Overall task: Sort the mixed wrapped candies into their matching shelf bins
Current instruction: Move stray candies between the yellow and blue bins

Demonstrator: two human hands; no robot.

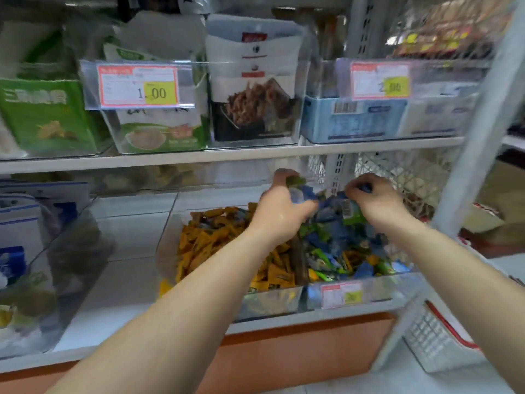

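Note:
Two clear bins stand side by side on the lower shelf. The left bin (pixel 167 251) holds orange-wrapped candies (pixel 204 240). The right bin (pixel 397 285) holds a mixed heap of blue and green wrapped candies (pixel 335 240) with a few orange ones among them. My left hand (pixel 279 211) hovers over the divide between the bins, shut on a clutch of green and blue candies (pixel 298 189). My right hand (pixel 375 200) is over the back of the right bin, fingers pinched on a blue candy (pixel 365 188).
The upper shelf (pixel 227 157) hangs low just above my hands, carrying clear bins of snack packets with price tags (pixel 139 85). Blue-and-white packets (pixel 17 237) fill the lower left. A white wire basket (pixel 437 336) stands at the right beside a grey upright (pixel 477 132).

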